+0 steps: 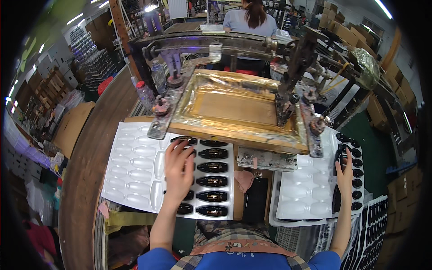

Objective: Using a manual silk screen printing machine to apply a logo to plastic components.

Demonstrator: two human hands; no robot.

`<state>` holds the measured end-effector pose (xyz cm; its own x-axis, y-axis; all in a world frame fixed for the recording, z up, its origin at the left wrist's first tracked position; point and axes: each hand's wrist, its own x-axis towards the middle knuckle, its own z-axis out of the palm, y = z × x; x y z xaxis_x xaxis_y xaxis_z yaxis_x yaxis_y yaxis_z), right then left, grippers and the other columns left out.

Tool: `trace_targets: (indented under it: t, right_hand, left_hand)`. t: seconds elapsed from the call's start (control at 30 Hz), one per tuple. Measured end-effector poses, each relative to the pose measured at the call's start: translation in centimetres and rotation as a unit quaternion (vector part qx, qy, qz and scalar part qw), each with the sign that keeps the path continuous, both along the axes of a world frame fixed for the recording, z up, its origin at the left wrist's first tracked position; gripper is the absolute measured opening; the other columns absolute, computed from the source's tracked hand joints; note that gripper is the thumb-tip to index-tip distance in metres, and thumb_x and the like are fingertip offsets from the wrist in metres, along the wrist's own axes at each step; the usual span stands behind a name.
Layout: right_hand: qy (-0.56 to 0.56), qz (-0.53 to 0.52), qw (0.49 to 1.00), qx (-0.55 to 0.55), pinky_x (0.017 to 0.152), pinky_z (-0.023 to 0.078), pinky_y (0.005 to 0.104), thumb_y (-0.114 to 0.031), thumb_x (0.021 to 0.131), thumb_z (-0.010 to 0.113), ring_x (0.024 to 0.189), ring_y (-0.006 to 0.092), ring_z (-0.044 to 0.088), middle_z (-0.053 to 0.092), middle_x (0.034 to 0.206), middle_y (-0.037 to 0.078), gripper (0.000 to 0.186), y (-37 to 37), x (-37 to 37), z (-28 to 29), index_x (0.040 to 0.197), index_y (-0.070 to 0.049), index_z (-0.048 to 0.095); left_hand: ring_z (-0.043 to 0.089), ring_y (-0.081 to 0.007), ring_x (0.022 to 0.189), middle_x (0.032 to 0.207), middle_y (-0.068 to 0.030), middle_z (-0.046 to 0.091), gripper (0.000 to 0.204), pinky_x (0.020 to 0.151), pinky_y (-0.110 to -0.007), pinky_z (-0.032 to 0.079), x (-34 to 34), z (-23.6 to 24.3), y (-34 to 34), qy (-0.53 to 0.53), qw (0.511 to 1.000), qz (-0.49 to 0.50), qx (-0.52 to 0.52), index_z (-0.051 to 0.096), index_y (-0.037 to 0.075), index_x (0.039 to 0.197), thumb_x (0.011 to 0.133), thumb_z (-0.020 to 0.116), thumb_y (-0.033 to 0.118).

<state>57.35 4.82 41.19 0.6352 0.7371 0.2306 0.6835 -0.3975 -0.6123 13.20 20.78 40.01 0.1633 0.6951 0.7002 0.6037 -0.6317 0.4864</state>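
Black bottle-shaped pieces: at about eleven o'clock of us, glossy pieces point(213, 181) with gold printing lie in columns in a white moulded tray point(230, 180); more black pieces point(357, 173) line the outer edge of the right-hand tray at two o'clock.
Long axis: our left-hand pieces lie crosswise, nine to three o'clock, stacked in a column from twelve to six.
Nearest hand: our left hand point(177, 164) is nearer the printed column, which runs from three to five o'clock of it; our right hand point(344, 168) is nearer the outer column, close by on its three o'clock side.
Left fingers: loosely spread over a black piece near the tray's far end; we cannot tell whether they grip it.
Right fingers: bent beside dark pieces, seemingly touching; we cannot tell if one is grasped.
Blank trays: white moulded sheets, one point(135, 166) at nine o'clock of our left hand, another point(306, 195) at eight o'clock of our right.
Screen frame: twelve o'clock, a tape-covered printing frame point(234, 108) tilted above a metal printing bed point(267, 159).
Centre: a pink cloth point(244, 180) between the trays.
Tabletop: a brown tabletop point(83, 166) at nine o'clock.
Beyond: a person in a light-blue top point(234, 19), twelve o'clock.
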Motion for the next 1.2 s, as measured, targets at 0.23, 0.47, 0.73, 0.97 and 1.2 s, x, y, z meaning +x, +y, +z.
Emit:
trace_targets:
  t: [0.23, 0.47, 0.73, 0.97, 1.2]
  right_hand:
    - [0.148, 0.284, 0.942, 0.1, 0.084, 0.039, 0.0272, -0.011, 0.08, 0.055, 0.107, 0.0182, 0.045, 0.039, 0.126, 0.009, 0.035, 4.6, -7.0, 2.1, 0.113, -0.003, 0.049]
    - [0.032, 0.375, 0.926, -0.014, 0.086, 0.038, 0.0304, -0.029, 0.075, 0.065, 0.102, 0.0219, 0.05, 0.054, 0.109, 0.012, 0.053, 10.3, -13.2, 2.8, 0.115, -0.001, 0.047]
    - [0.021, 0.381, 0.921, -0.08, 0.084, 0.04, 0.0333, -0.042, 0.076, 0.06, 0.099, 0.0301, 0.052, 0.055, 0.106, 0.017, 0.054, 11.0, -15.7, 4.0, 0.111, -0.002, 0.05]
    - [-0.05, 0.253, 0.966, 0.034, 0.086, 0.037, 0.0335, -0.02, 0.079, 0.057, 0.101, 0.0308, 0.049, 0.053, 0.108, 0.017, 0.039, 5.0, -8.5, 2.1, 0.111, 0.002, 0.048]
    - [-0.216, 0.107, 0.97, -0.018, 0.087, 0.037, 0.0384, -0.021, 0.078, 0.057, 0.104, 0.0354, 0.046, 0.05, 0.112, 0.022, 0.046, -1.5, -5.0, 1.8, 0.115, 0.002, 0.043]
  left_hand:
    - [0.052, -0.0247, 0.095, 0.099, -0.0144, 0.057, 0.027, 0.082, -0.038, 0.04, 9.2, -2.1, 9.0, 0.045, 0.974, -0.218, -0.041, 0.057, 0.002, 0.097, 0.08, 0.051, 0.022]
    - [0.053, -0.0118, 0.082, 0.089, -0.005, 0.059, 0.021, 0.073, -0.026, 0.042, 8.2, -4.2, 14.5, -0.273, 0.916, -0.21, -0.205, 0.059, 0.003, 0.098, 0.084, 0.049, 0.014]
    - [0.052, -0.0054, 0.069, 0.08, -0.001, 0.059, 0.021, 0.065, -0.018, 0.043, -6.1, -3.5, 13.9, -0.304, 0.906, -0.116, -0.272, 0.06, 0.0, 0.094, 0.084, 0.056, 0.017]
    - [0.053, -0.0095, 0.053, 0.066, -0.0053, 0.055, 0.021, 0.05, -0.023, 0.049, -14.0, -11.1, 15.1, -0.347, 0.893, 0.06, -0.282, 0.053, -0.002, 0.082, 0.085, 0.054, 0.019]
    - [0.052, -0.0116, 0.045, 0.058, -0.0064, 0.053, 0.021, 0.043, -0.023, 0.043, -14.0, -14.8, 15.9, -0.35, 0.888, 0.162, -0.25, 0.045, 0.0, 0.078, 0.086, 0.051, 0.019]
